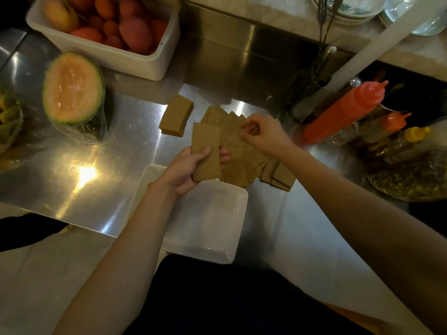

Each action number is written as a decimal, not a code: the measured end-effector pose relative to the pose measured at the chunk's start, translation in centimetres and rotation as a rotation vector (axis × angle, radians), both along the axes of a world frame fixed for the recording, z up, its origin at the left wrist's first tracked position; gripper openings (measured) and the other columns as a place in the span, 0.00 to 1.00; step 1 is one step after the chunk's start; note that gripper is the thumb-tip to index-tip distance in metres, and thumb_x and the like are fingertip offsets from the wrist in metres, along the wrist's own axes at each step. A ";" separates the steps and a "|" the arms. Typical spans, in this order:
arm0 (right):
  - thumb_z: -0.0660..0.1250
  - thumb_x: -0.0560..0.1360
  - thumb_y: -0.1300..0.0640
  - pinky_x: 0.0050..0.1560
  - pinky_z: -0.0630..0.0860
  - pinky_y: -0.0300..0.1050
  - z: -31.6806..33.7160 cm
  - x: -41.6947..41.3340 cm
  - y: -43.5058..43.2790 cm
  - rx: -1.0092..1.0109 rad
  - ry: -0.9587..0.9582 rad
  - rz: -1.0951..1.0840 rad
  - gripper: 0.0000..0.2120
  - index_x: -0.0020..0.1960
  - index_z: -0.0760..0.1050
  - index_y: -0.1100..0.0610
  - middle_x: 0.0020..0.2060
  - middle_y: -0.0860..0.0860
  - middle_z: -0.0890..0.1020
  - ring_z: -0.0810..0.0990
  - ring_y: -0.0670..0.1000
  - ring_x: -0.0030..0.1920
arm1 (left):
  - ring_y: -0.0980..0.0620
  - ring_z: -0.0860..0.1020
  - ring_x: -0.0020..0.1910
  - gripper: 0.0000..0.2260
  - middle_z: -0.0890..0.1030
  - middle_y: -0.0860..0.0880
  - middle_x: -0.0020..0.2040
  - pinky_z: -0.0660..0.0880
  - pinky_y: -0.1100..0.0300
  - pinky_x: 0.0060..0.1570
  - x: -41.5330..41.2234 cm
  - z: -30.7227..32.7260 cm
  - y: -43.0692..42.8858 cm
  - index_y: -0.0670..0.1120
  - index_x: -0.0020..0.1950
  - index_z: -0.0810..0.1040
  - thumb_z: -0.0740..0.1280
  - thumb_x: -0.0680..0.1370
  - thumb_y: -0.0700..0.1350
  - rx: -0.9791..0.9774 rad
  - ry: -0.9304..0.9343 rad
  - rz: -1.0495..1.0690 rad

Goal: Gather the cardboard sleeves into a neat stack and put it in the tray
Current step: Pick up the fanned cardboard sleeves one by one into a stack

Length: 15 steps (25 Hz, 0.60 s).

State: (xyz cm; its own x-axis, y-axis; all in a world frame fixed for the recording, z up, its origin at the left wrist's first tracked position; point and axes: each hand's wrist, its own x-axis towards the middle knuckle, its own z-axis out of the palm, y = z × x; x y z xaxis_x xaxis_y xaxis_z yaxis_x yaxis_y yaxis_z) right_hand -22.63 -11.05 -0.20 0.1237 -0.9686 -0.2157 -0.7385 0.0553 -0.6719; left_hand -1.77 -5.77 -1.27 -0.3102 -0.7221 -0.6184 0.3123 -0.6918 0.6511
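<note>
Several brown cardboard sleeves point(235, 151) lie fanned out on the steel counter. My left hand point(191, 169) grips a small bundle of sleeves point(206, 151) at the fan's left end, thumb on top. My right hand point(264, 136) pinches the upper edge of a sleeve in the middle of the fan. A separate short stack of sleeves point(176, 116) lies apart, to the upper left. The white rectangular tray point(217, 228) sits directly below the fan, near the counter's front edge, partly hidden by my left forearm.
A halved melon in wrap point(72, 89) stands at the left. A white tub of fruit point(106, 27) is at the back left. Sauce bottles point(348, 110) crowd the right side. Plates point(350, 8) stand on the raised ledge behind.
</note>
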 end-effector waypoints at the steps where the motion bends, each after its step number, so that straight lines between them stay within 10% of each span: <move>1: 0.69 0.74 0.57 0.51 0.78 0.41 -0.9 -0.1 0.1 0.031 0.076 0.038 0.14 0.60 0.76 0.56 0.49 0.50 0.79 0.79 0.47 0.48 | 0.44 0.82 0.57 0.15 0.84 0.41 0.55 0.81 0.51 0.52 0.3 -0.1 0.3 0.37 0.68 0.71 0.59 0.83 0.41 -0.006 0.003 0.040; 7: 0.72 0.71 0.47 0.53 0.78 0.50 -5.3 0.3 0.5 0.154 0.530 0.332 0.34 0.73 0.62 0.51 0.65 0.55 0.69 0.75 0.56 0.58 | 0.43 0.81 0.59 0.15 0.82 0.39 0.60 0.80 0.46 0.55 1.1 -0.7 2.2 0.40 0.69 0.71 0.59 0.82 0.37 0.035 0.022 0.169; 15: 0.74 0.68 0.43 0.50 0.76 0.48 -6.7 0.5 1.2 0.061 0.627 0.339 0.35 0.68 0.64 0.55 0.62 0.56 0.70 0.70 0.56 0.60 | 0.44 0.82 0.57 0.16 0.83 0.41 0.58 0.82 0.48 0.49 0.9 -0.7 4.0 0.41 0.70 0.71 0.60 0.82 0.37 0.085 0.026 0.254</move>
